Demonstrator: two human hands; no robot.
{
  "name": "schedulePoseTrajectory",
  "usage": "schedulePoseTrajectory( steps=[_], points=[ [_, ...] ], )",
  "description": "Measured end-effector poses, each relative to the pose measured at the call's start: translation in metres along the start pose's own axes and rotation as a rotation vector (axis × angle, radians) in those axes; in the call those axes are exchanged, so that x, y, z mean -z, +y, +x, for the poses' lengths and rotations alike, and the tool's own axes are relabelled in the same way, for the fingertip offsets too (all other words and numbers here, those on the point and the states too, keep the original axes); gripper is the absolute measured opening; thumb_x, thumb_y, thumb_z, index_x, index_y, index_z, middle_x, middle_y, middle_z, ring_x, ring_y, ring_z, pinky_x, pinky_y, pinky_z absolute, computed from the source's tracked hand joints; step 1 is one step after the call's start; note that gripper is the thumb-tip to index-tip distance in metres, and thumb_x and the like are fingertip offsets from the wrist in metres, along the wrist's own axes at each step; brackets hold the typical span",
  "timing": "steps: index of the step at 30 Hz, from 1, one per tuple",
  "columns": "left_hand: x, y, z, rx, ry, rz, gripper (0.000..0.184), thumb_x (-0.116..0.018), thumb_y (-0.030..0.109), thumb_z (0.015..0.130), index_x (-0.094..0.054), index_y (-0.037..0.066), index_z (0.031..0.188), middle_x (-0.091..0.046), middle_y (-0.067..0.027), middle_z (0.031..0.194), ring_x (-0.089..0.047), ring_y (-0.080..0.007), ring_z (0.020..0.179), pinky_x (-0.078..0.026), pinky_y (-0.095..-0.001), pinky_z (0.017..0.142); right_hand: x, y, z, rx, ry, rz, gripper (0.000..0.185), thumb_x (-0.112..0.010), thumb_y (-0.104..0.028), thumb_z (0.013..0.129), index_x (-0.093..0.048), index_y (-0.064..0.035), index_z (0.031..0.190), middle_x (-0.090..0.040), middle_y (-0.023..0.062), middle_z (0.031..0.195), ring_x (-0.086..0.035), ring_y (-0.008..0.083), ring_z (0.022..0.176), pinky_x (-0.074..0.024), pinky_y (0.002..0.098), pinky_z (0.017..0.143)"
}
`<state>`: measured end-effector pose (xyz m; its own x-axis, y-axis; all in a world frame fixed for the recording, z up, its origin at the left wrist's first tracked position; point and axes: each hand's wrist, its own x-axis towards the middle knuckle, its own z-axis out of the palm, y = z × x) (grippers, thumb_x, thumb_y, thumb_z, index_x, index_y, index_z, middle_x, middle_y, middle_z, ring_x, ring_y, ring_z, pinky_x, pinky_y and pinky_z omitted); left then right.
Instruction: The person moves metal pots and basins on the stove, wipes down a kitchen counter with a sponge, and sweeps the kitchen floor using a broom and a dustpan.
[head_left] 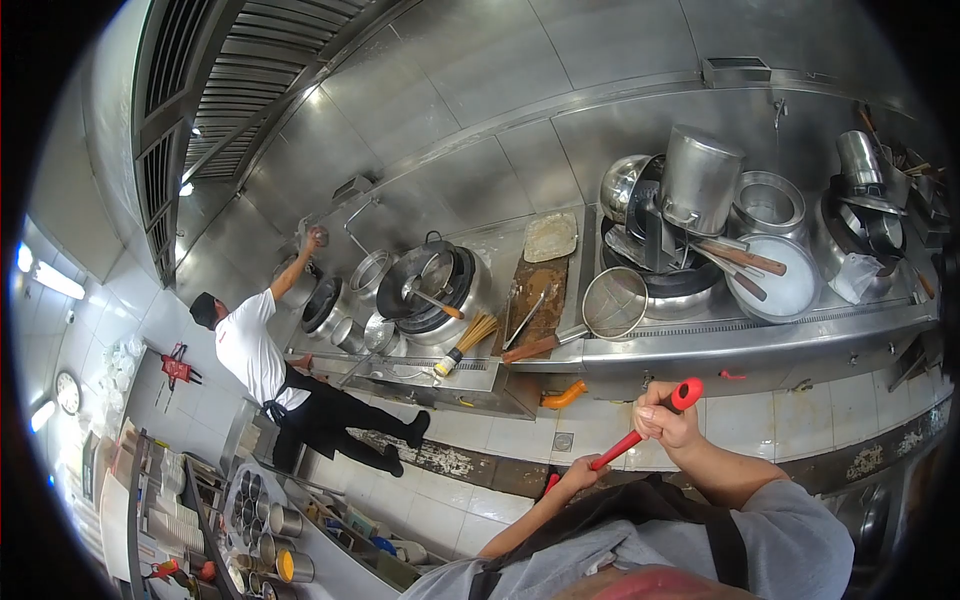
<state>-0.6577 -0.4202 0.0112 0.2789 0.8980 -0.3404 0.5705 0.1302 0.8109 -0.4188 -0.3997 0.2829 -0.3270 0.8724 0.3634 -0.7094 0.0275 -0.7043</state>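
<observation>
A red pole [628, 443] slants across the front of my body, its rounded end with a dark centre pointing up and right. My right hand [667, 415] is wrapped around it just below that end. Further down, my left hand [578, 473] also grips the pole. The lower part of the pole is mostly hidden behind my left hand and dark apron [630, 505], so I cannot see what is fixed to it. Both hands are above the tiled floor, apart from the steel cooking range [740, 350].
Along the range stand a large pot [702, 170], a wok [430, 285], a wire strainer [614, 302], and a bamboo brush [467, 345]. A co-worker [260, 340] reaches toward the wall at left. An orange pipe [565, 396] sticks out below the range. Shelves with containers [285, 520] stand lower left.
</observation>
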Motion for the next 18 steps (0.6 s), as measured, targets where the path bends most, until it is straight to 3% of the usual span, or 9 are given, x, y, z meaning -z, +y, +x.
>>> schedulePoseTrajectory(
  steps=[5, 18],
  points=[
    [0.0006, -0.0016, -0.0006, 0.013, -0.013, -0.035, 0.029, -0.067, 0.028, 0.084, -0.065, 0.005, 0.103, -0.063, -0.0031, 0.078, -0.055, -0.0116, 0.074, -0.046, -0.0287, 0.073, -0.0025, 0.0002, 0.0003, 0.005, 0.011, -0.006, 0.024, -0.057, -0.002, 0.082, -0.040, -0.0052, 0.066, -0.039, 0.0014, 0.052, -0.034, 0.0081, 0.041, -0.0349, 0.0262, 0.041],
    [0.0018, 0.0023, -0.0022, 0.030, -0.024, -0.040, 0.029, -0.067, 0.028, 0.084, -0.065, 0.007, 0.103, -0.063, -0.0041, 0.077, -0.055, -0.0127, 0.074, -0.046, -0.0297, 0.073, -0.0061, 0.0002, -0.0002, 0.026, 0.010, -0.003, 0.022, -0.055, -0.001, 0.082, -0.039, -0.0056, 0.067, -0.038, 0.0011, 0.051, -0.033, 0.0080, 0.040, -0.0342, 0.0262, 0.040]
  ],
)
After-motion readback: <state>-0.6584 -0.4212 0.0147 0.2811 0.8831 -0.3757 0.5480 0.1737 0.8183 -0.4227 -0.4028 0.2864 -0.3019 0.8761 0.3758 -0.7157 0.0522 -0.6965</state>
